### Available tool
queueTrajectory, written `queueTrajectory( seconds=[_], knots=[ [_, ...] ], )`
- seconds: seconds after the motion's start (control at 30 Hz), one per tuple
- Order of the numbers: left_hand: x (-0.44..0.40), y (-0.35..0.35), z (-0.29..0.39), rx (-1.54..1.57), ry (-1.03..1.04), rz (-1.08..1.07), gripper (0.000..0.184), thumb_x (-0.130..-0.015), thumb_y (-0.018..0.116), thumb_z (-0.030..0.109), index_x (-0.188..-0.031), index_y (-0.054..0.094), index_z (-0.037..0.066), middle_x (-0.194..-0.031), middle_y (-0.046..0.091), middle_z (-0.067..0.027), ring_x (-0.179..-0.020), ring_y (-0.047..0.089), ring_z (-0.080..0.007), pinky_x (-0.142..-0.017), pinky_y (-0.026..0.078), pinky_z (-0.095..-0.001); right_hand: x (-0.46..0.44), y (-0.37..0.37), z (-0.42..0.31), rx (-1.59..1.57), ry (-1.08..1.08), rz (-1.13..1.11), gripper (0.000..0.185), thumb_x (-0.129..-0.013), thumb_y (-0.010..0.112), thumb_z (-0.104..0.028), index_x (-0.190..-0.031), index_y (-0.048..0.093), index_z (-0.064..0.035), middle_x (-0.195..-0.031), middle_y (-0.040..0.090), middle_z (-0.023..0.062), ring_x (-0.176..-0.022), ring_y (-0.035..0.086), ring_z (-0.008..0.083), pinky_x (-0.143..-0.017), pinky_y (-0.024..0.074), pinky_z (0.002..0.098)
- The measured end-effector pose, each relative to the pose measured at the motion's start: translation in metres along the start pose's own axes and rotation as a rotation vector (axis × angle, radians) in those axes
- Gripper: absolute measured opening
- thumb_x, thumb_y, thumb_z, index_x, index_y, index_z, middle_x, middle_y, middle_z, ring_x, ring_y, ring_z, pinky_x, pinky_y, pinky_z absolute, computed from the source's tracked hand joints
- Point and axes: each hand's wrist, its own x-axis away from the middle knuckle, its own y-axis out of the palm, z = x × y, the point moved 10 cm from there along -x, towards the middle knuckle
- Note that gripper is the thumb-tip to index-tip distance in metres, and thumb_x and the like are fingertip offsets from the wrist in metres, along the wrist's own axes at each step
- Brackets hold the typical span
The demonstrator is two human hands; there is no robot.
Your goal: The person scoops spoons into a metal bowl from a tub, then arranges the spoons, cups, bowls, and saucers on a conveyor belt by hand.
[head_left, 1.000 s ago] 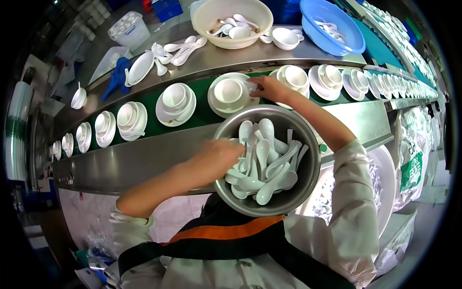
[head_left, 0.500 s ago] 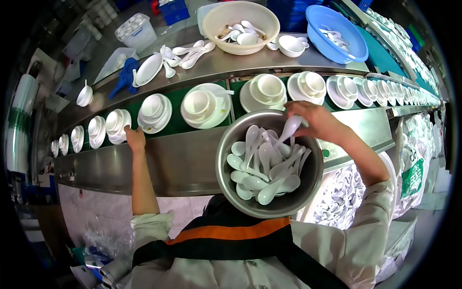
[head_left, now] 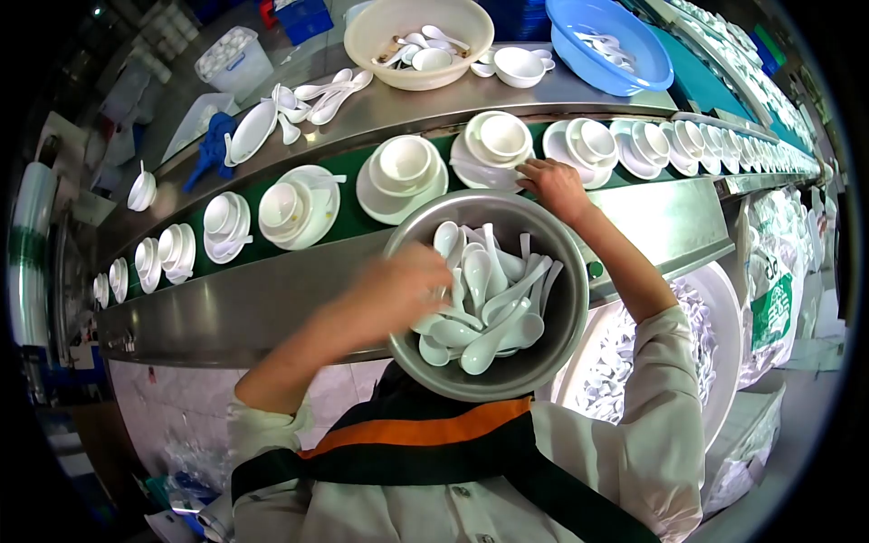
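Note:
A steel bowl (head_left: 572,312) full of white soup spoons (head_left: 484,271) stands in front of me at the belt's near edge. My left hand (head_left: 407,288), smeared by motion, is over the left rim of this bowl, at the spoons; its fingers do not show clearly. My right hand (head_left: 554,187) reaches past the far rim, its fingers closed at the end of a white spoon (head_left: 487,170). That spoon lies across the near side of a plate (head_left: 468,161) with a small bowl (head_left: 503,136) on it.
Plate-and-bowl sets line the green belt (head_left: 347,195), some with spoons. Behind it stand a cream basin (head_left: 362,45) and a blue basin (head_left: 615,77), both holding spoons. A blue glove (head_left: 213,149) lies at the left. A white tub (head_left: 724,362) of small white pieces stands below right.
My left hand has left a set on the belt and come right to the steel bowl. My right hand has carried a spoon from above that bowl to a plate. The sets have shifted left.

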Motion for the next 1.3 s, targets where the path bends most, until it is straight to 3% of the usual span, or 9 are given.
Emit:
queueTrajectory(
  seconds=[0.37,0.5,0.67,0.93,1.0,1.03,1.07,1.17,1.3],
  knots=[
    [-0.022,0.016,0.007,0.108,0.039,-0.049,0.014,-0.071,0.060,0.003,-0.085,0.059,0.004,-0.077,0.055,-0.0094,-0.074,0.059,-0.0218,-0.063,0.047,-0.0346,0.063,-0.031,-0.119,0.168,-0.394,-0.513,0.013,-0.071,0.063,-0.014,-0.082,0.061,-0.0074,-0.087,0.058,0.0056,-0.080,0.059,0.0196,-0.061,0.0498,0.0307],
    [0.055,-0.089,-0.068,0.703,-0.341,0.687,0.012,-0.076,0.063,0.003,-0.084,0.055,0.006,-0.068,0.053,0.0028,-0.056,0.047,-0.0038,-0.049,0.036,-0.0185,0.033,-0.093,-0.081,0.160,-0.206,-0.242,0.011,-0.072,0.062,-0.014,-0.083,0.061,-0.0100,-0.077,0.059,0.0019,-0.072,0.060,0.0168,-0.059,0.0488,0.0300],
    [0.179,-0.128,-0.220,0.336,-0.823,1.117,0.030,-0.086,0.058,0.021,-0.063,0.044,0.007,-0.049,0.047,0.0011,-0.037,0.040,-0.0051,-0.034,0.027,-0.0210,0.020,-0.037,0.021,0.042,0.082,-0.189,0.013,-0.077,0.060,-0.024,-0.078,0.063,-0.0111,-0.068,0.061,0.0078,-0.066,0.061,0.0254,-0.057,0.0477,0.0356],
    [0.240,-0.056,-0.351,0.633,-1.176,0.931,0.038,-0.092,0.041,0.026,-0.080,0.053,-0.008,-0.065,0.060,-0.0189,-0.051,0.060,-0.0246,-0.045,0.049,-0.0336,-0.006,0.011,0.009,-0.236,0.119,-0.071,0.021,-0.078,0.060,-0.025,-0.086,0.064,-0.0066,-0.077,0.062,0.0149,-0.068,0.061,0.0301,-0.061,0.0492,0.0361],
    [0.246,-0.117,-0.313,-0.749,-1.023,0.877,0.033,-0.090,0.044,0.023,-0.088,0.054,-0.009,-0.073,0.061,-0.0209,-0.066,0.064,-0.0254,-0.057,0.050,-0.0353,-0.010,-0.028,-0.008,-0.391,0.181,-0.064,0.020,-0.078,0.061,-0.023,-0.088,0.063,-0.0063,-0.079,0.062,0.0145,-0.069,0.061,0.0306,-0.061,0.0492,0.0360],
    [0.236,-0.131,-0.279,-0.496,-1.265,0.896,0.027,-0.088,0.049,0.020,-0.094,0.055,-0.006,-0.080,0.062,-0.0211,-0.077,0.063,-0.0252,-0.067,0.049,-0.0347,-0.011,-0.046,-0.029,-0.404,0.088,-0.062,0.018,-0.078,0.062,-0.021,-0.088,0.063,-0.0062,-0.078,0.062,0.0135,-0.068,0.061,0.0304,-0.061,0.0492,0.0358],
    [0.178,-0.145,-0.224,-0.244,-0.688,1.073,0.022,-0.087,0.052,0.019,-0.094,0.057,-0.001,-0.082,0.063,-0.0185,-0.075,0.063,-0.0250,-0.065,0.049,-0.0328,-0.004,-0.053,-0.048,-0.416,0.006,-0.070,0.017,-0.078,0.062,-0.019,-0.088,0.062,-0.0062,-0.077,0.062,0.0126,-0.068,0.061,0.0302,-0.060,0.0491,0.0355],
    [0.075,-0.116,-0.134,-0.012,-0.638,0.698,0.021,-0.084,0.054,0.021,-0.087,0.061,0.002,-0.080,0.064,-0.0140,-0.075,0.062,-0.0259,-0.066,0.047,-0.0338,0.028,0.008,-0.083,0.183,-0.100,-0.558,0.020,-0.078,0.059,-0.026,-0.082,0.060,-0.0062,-0.074,0.062,0.0105,-0.066,0.062,0.0259,-0.057,0.0498,0.0356],
    [-0.024,-0.003,-0.065,-0.320,-0.413,0.085,0.015,-0.074,0.061,0.017,-0.074,0.058,0.003,-0.074,0.061,-0.0152,-0.073,0.060,-0.0315,-0.063,0.047,-0.0426,0.027,-0.006,-0.085,0.041,-0.098,-0.383,0.019,-0.079,0.058,-0.025,-0.082,0.058,-0.0061,-0.070,0.061,0.0100,-0.065,0.062,0.0277,-0.057,0.0495,0.0377]
  ],
)
